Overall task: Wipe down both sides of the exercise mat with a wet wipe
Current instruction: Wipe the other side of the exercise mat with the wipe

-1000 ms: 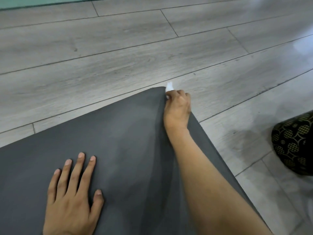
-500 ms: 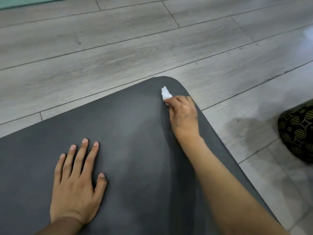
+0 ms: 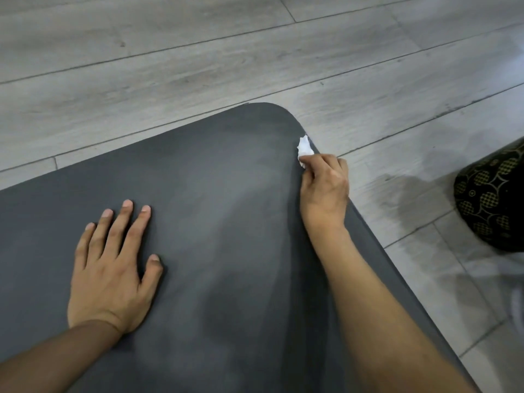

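A dark grey exercise mat [image 3: 215,171] lies flat on the floor, its rounded far corner near the middle of the view. Faint damp streaks show on its surface. My right hand [image 3: 324,184] sits at the mat's right edge just below that corner, fingers curled round a crumpled white wet wipe [image 3: 304,148] that pokes out past the fingertips and touches the mat. My left hand [image 3: 113,268] rests flat on the mat, fingers spread, well to the left of the right hand.
Grey wood-look floor planks [image 3: 198,61] surround the mat. A black cushion with a gold pattern [image 3: 493,199] sits on the floor at the right edge. Something white and blurred [image 3: 517,304] shows at the lower right.
My right hand with the wipe has slid from the mat's far corner back along the right edge toward me. The left hand has stayed pressed flat on the mat.
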`<action>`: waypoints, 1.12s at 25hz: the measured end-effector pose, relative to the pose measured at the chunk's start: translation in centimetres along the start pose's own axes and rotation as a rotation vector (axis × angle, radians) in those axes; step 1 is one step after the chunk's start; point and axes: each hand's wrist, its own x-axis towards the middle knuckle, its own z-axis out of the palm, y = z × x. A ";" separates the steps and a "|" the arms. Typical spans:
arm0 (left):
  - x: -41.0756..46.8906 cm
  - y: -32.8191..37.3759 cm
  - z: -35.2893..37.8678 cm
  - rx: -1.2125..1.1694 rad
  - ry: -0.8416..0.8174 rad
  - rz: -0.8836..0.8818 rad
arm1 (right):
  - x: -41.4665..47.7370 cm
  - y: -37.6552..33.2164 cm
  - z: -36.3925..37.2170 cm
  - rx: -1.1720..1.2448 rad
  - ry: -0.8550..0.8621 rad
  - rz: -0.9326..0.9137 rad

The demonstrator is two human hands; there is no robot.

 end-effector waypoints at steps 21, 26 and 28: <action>0.0 0.0 0.0 -0.082 0.005 0.017 | -2.6 -2.3 -2.4 0.088 -0.136 0.237; 0.3 -0.7 0.6 -0.133 0.042 0.031 | 6.1 -1.1 -3.3 0.025 -0.220 -0.153; 0.0 -0.4 1.3 -0.089 0.093 0.037 | 8.4 -0.4 -1.9 -0.073 -0.472 -0.324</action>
